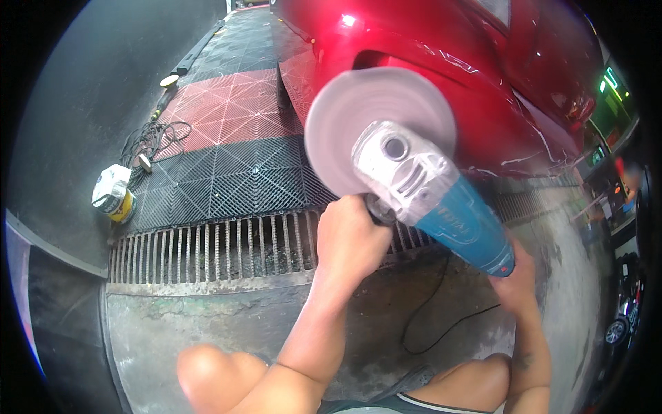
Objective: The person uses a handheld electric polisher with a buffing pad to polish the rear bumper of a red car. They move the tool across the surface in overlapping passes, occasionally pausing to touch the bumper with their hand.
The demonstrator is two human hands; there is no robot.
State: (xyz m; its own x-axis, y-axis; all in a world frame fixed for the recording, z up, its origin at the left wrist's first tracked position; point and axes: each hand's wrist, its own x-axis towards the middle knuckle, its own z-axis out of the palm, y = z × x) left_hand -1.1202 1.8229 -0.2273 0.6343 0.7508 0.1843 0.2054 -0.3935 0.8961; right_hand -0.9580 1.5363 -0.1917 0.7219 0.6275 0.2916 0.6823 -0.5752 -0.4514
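Polisher (414,183) held up over mat's (221,176) near edge, pad (332,134) before red car (441,34); can't tell if touching. Left hand (352,234) clamped on side handle (380,210), right hand (517,281) wrapped round rear end (498,258). Tin (114,194) at mat's near left corner, coiled cable (146,143) along left edge.

Red car (483,103) blocking ahead, open room over left tiles (224,124), cord (404,337) below polisher (441,207)
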